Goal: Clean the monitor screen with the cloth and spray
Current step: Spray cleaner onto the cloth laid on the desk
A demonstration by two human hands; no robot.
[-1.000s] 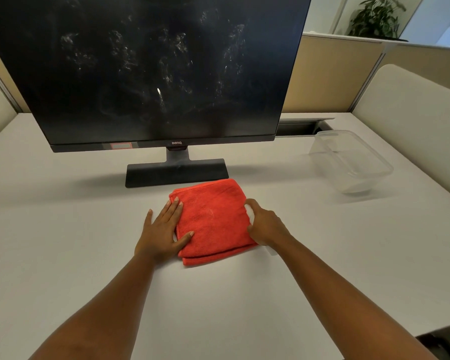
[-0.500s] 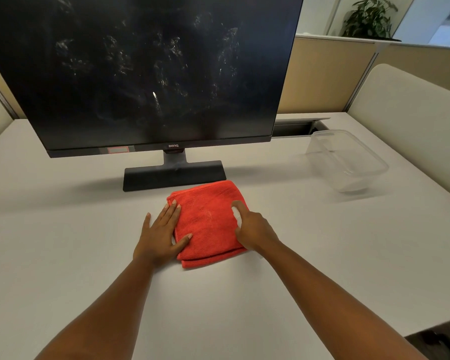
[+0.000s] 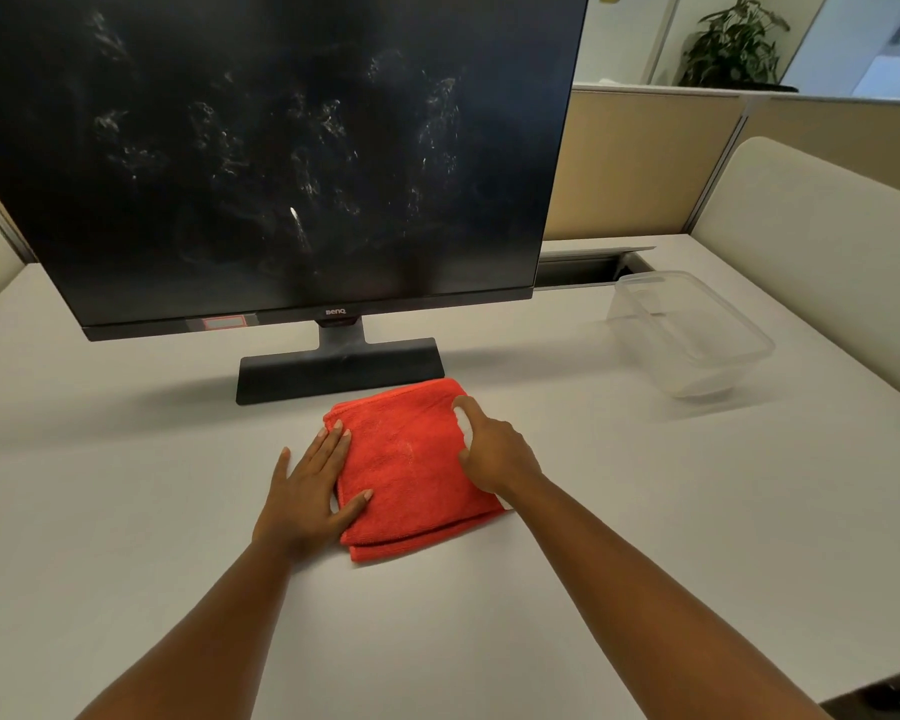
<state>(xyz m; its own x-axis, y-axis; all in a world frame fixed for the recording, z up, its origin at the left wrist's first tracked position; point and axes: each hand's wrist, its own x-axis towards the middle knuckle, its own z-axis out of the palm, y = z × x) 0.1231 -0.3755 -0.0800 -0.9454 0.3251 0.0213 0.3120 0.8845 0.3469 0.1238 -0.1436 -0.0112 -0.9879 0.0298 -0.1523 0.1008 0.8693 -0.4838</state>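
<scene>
One folded red microfibre cloth [image 3: 411, 467] before one smeared black monitor [image 3: 281, 148]; left hand [image 3: 310, 491] flat on cloth; right hand [image 3: 492, 452] curled, grips small white object, identity unclear.

Cloth [image 3: 411, 467] on table [image 3: 126, 511] before monitor [image 3: 281, 148] base; container [image 3: 689, 332] right, apparently near table's edge.

My right grip [image 3: 494, 449] has slid leftward from the cloth's [image 3: 411, 465] right edge onto its top: a second ago it sat at the edge, half a second ago it had begun crossing, and now its curled fingers press on the cloth's right part, thumb reaching toward the far corner. A pale thing shows inside the curl; I cannot tell what it is. The cloth's near right corner now shows past my wrist, lower centre of the frame.
</scene>
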